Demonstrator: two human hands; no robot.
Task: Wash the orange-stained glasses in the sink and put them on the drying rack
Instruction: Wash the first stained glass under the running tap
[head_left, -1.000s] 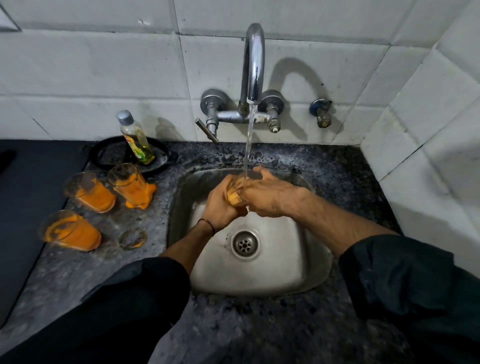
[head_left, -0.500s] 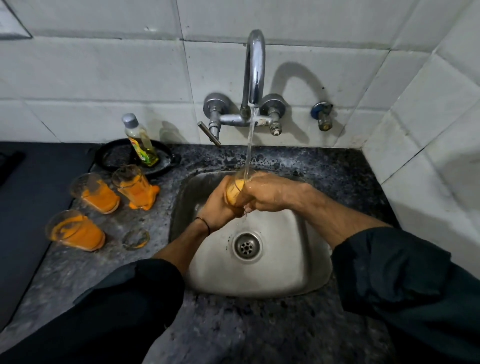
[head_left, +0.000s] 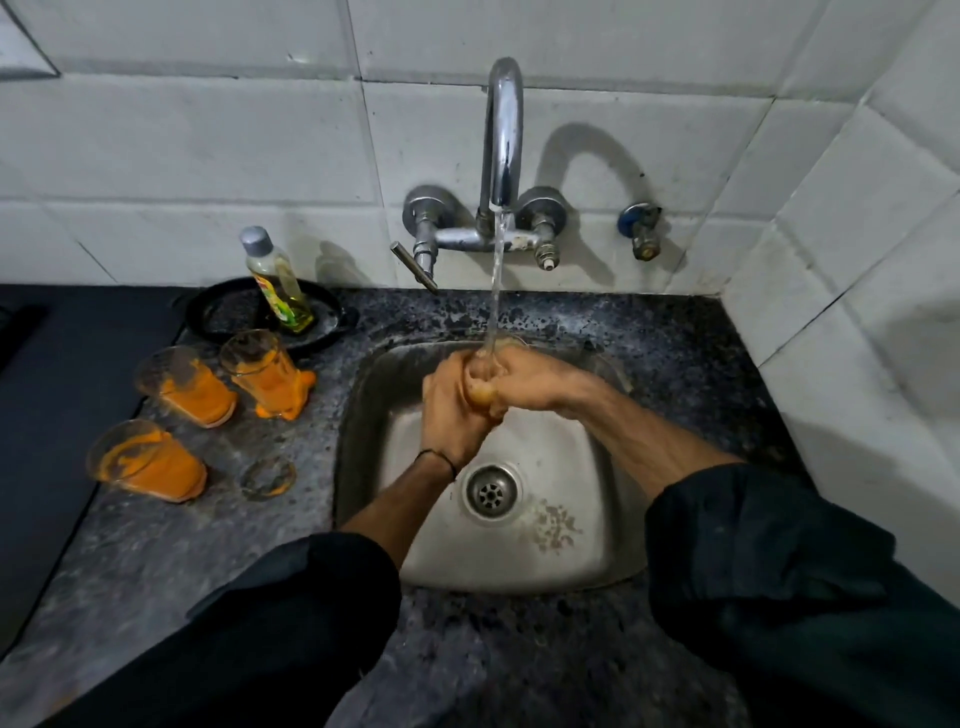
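Note:
Over the steel sink (head_left: 597, 551), my left hand (head_left: 451, 410) and my right hand (head_left: 540, 382) both wrap one orange-stained glass (head_left: 482, 394) under the running water from the tap (head_left: 503, 135). Most of that glass is hidden by my fingers. Three more orange-stained glasses stand on the counter left of the sink: one near the sink (head_left: 265, 371), one beside it (head_left: 187, 387), one nearer to me (head_left: 145, 460). No drying rack is in view.
A bottle of yellow liquid (head_left: 275, 280) stands on a black pan (head_left: 228, 317) behind the glasses. An orange ring mark (head_left: 267, 477) lies on the speckled counter (head_left: 691, 353). A dark surface (head_left: 47, 395) borders the counter's left; tiled walls close the back and right.
My hands have turned the glass under the stream, and my fingers now cover more of it. The view has shifted slightly downward.

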